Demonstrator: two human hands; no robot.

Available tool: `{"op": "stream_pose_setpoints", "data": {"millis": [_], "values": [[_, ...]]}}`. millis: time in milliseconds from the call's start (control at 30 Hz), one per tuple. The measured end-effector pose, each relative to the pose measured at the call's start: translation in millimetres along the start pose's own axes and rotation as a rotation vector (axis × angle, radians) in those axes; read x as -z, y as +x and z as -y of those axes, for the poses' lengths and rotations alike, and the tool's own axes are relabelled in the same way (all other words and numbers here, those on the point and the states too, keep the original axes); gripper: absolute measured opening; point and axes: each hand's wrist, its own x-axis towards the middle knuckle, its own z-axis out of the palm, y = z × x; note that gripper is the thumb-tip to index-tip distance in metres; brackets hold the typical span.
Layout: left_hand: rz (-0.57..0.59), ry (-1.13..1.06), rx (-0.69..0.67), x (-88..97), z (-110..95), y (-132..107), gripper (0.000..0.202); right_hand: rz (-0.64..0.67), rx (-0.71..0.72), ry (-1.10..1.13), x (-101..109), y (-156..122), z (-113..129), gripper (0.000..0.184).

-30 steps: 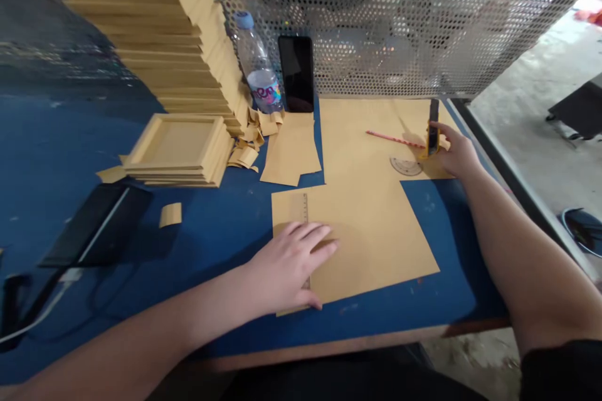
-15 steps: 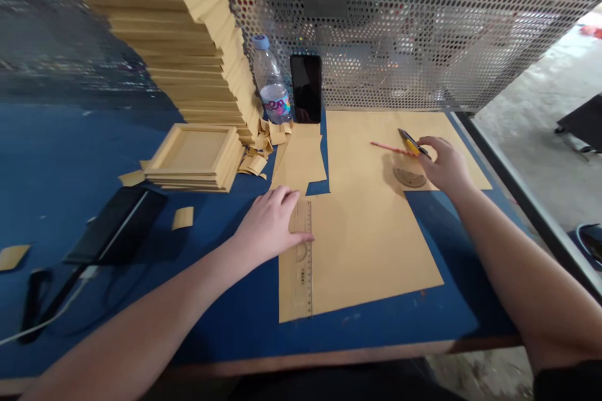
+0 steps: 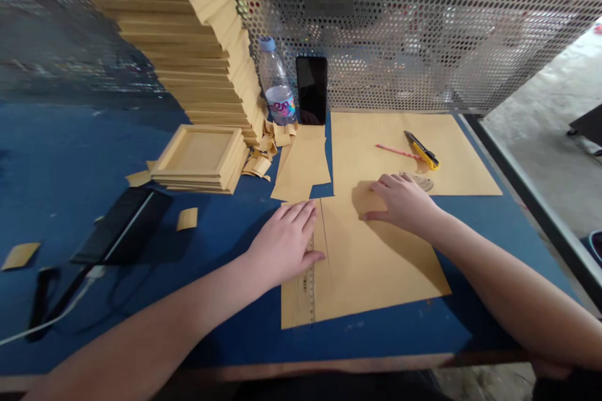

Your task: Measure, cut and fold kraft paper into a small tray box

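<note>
A tan paper sheet lies on the blue table near the front edge, with a clear ruler along its left side. My left hand rests flat on the upper part of the ruler, fingers stretched out. My right hand lies palm down on the sheet's upper right part, fingers spread, holding nothing. Behind it, on a second tan sheet, lie a yellow utility knife, a pink pencil and a small protractor, partly hidden by my hand.
A tall stack of tan boards and a low pile of frames stand at the back left. A water bottle and a phone lean on the perforated screen. A black device with cable and paper scraps lie left.
My right hand has let go of the yellow knife, left it on the far sheet and come down flat on the near sheet. My left hand has stayed on the ruler.
</note>
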Motion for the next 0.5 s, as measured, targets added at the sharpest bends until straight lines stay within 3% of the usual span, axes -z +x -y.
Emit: {"op": "stream_pose_setpoints", "data": {"millis": [167, 500], "values": [[0.029, 0.036, 0.016, 6.4, -3.1, -3.6, 0.080, 0.028, -0.021, 0.011, -1.5, -2.7, -12.4, 0.067], [0.067, 0.020, 0.007, 12.7, 6.2, -4.7, 0.086, 0.043, -0.036, 0.057, -1.0, -7.8, -35.1, 0.056]]}}
